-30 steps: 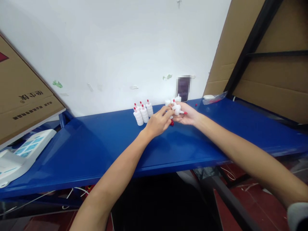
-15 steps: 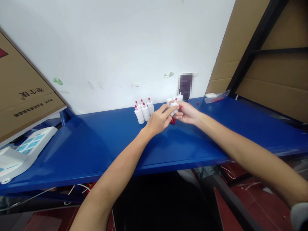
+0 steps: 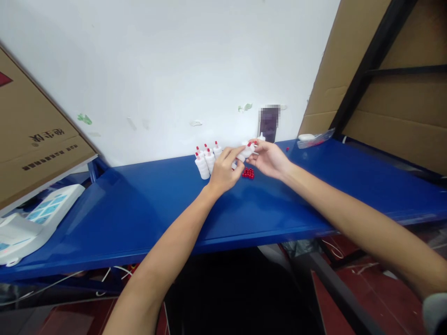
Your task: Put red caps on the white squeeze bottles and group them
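My left hand [image 3: 225, 172] is closed around a white squeeze bottle [image 3: 240, 154], which lies tilted with its nozzle end to the right. Two red tips show at that end, and I cannot tell whether a second bottle is held there. The fingers of my right hand [image 3: 270, 159] close on the red-tipped end, partly hiding it. Just below the hands, several small red caps [image 3: 248, 173] lie grouped on the table. To the left stand several upright white bottles [image 3: 202, 167] with red tips. Behind my right hand, a white bottle [image 3: 261, 137] is partly hidden.
A blue table [image 3: 139, 209] runs along a white wall. At left are a white device with blue panels [image 3: 45, 209] and a cardboard box [image 3: 38, 135]. A dark upright object, partly pixelated [image 3: 268, 124], leans at the wall. A clear plastic bag [image 3: 316, 139] and a lone red cap [image 3: 287, 149] lie to the right.
Both hands have shifted slightly, the left one leftward with the bottle, which is now tilted more. The group of red caps below them is more exposed.
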`<action>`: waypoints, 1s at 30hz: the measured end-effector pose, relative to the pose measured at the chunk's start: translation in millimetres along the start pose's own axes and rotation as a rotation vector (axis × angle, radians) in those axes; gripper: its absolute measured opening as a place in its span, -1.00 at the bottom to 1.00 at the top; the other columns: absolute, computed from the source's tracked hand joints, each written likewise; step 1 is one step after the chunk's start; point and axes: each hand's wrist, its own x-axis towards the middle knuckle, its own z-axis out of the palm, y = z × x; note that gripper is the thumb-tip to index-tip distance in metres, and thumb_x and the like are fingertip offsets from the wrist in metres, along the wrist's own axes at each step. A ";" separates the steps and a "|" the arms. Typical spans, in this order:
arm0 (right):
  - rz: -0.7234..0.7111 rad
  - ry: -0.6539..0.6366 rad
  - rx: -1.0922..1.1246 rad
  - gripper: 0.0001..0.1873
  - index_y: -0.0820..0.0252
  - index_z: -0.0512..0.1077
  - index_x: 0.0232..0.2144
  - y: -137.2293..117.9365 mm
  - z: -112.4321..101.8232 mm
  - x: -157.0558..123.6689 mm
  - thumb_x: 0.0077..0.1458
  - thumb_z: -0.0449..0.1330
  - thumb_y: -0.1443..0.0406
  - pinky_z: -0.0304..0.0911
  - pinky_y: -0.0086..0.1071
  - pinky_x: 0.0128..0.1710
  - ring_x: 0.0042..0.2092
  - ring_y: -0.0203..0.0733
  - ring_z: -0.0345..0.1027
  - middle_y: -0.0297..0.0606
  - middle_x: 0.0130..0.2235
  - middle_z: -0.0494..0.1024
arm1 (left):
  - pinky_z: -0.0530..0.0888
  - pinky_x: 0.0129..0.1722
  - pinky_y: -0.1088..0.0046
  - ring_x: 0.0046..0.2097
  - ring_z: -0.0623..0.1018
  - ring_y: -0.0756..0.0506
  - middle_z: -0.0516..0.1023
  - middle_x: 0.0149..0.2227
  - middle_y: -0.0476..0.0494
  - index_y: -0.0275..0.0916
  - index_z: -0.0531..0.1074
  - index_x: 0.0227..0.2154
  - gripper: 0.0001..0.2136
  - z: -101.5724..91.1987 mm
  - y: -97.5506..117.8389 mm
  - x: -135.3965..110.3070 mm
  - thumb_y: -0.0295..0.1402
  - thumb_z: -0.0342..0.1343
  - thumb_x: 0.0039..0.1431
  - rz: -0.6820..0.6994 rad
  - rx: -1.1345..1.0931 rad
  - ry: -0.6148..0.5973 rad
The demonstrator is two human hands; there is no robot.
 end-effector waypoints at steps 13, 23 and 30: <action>-0.404 0.107 -0.385 -0.88 0.09 0.44 -0.23 1.0 -0.8 -2.5 0.18 0.21 0.22 0.26 -0.38 -0.35 -0.33 -0.27 0.35 -0.32 -0.29 0.41 | 0.46 -0.10 0.33 -0.16 0.51 -0.08 0.52 -0.14 -0.14 -0.24 0.42 0.01 -0.68 1.1 -6.8 -1.1 -0.57 0.01 0.23 -0.075 -0.017 -0.027; -0.515 0.040 -0.659 -0.78 0.05 0.43 -0.15 7.7 -3.4 -5.4 0.24 0.17 0.10 0.37 -0.28 -0.22 -0.21 -0.20 0.38 -0.26 -0.11 0.41 | 0.47 -0.09 0.32 -0.15 0.51 -0.08 0.52 -0.16 -0.15 -0.26 0.42 -0.02 -0.71 1.8 -8.2 -2.1 -0.56 0.00 0.24 -0.030 -0.050 -0.017; -0.360 0.023 -0.475 -0.78 0.05 0.40 -0.24 9.6 -5.9 1.9 0.13 0.25 0.10 0.46 -0.24 -0.24 -0.26 -0.18 0.43 -0.31 -0.28 0.45 | 0.47 -0.16 0.36 -0.17 0.53 -0.07 0.54 -0.13 -0.16 -0.23 0.35 -0.03 -0.73 1.1 -7.7 -1.9 -0.55 0.03 0.22 -0.058 -0.050 -0.002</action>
